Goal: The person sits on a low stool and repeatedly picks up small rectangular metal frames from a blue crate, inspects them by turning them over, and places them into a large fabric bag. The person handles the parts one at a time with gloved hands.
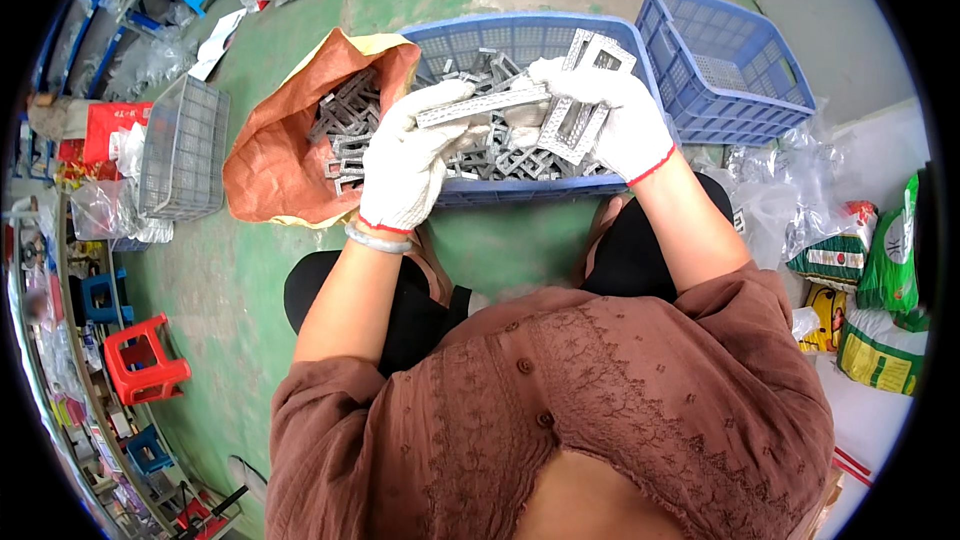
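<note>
Both my hands wear white knitted gloves with red cuffs. My left hand is closed on one end of a grey rectangular frame, tilted and seen nearly edge-on. My right hand grips a few similar frames, with patterned faces and open middles, fanned upright between its fingers. The far end of the left hand's frame meets the right hand's fingers. Below both hands stands a blue plastic crate heaped with more grey frames. An open orange-lined sack, also holding grey frames, leans against the crate's left side.
Behind the crate on the right is another blue crate. A grey mesh crate, a red stool and cluttered shelves line the left. Clear plastic bags and green packages lie at right. My knees flank the crate's near side.
</note>
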### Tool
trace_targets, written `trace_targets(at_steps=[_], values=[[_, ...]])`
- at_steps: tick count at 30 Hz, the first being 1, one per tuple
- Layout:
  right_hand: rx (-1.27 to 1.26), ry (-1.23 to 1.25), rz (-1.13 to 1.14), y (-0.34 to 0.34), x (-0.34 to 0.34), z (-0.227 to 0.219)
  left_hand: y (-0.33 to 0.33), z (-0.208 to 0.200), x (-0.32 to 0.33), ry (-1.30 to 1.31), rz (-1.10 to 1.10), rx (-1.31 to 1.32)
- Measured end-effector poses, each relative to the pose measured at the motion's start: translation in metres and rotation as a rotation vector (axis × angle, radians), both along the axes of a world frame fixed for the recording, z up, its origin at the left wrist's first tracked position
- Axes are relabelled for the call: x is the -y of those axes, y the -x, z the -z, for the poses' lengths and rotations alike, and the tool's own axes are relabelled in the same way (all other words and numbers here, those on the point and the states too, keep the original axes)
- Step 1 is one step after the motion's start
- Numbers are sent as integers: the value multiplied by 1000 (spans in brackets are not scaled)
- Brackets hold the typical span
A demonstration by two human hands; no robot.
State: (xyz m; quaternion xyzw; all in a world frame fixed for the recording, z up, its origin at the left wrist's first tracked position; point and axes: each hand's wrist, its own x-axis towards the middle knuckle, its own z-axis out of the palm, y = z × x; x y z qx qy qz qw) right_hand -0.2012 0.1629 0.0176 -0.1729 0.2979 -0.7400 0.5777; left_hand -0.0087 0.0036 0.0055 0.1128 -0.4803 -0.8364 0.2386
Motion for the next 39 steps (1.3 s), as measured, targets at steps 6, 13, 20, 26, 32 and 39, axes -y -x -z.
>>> trace_targets(at_steps=[6,13,20,26,32,39], values=[[25,-48,51,2,5,-1,10,3,7,-55,-2,45],[18,-89,86,9,9,5,15,5,14,-62,86,144],[-117,56,48,18,9,10,16,-10,-3,-235,72,68],[-202,111,89,9,5,2,13,1,-4,-43,35,144],[-265,88,128,12,4,8,12,-11,-10,281,-116,107],[-266,64,56,14,4,10,9,-8,-14,256,-158,24]])
